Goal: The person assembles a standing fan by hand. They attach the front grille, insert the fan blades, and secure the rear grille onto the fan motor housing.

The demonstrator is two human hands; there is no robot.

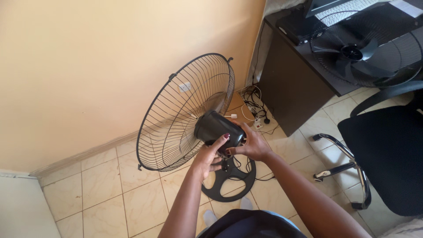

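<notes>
Black glossy motor housing [218, 128], both hands [231, 152] gripping, round wire grille [176, 114]

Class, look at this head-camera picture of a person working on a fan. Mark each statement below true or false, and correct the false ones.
1. Both hands, the left hand and the right hand, are on the black motor housing. True.
2. The rear wire guard is attached to the housing. True.
3. The fan blades are mounted in front of that guard. False: the blade and front grille lie on the dark desk.
4. The round base rests on carpet. False: it stands on the tiled floor.
</notes>
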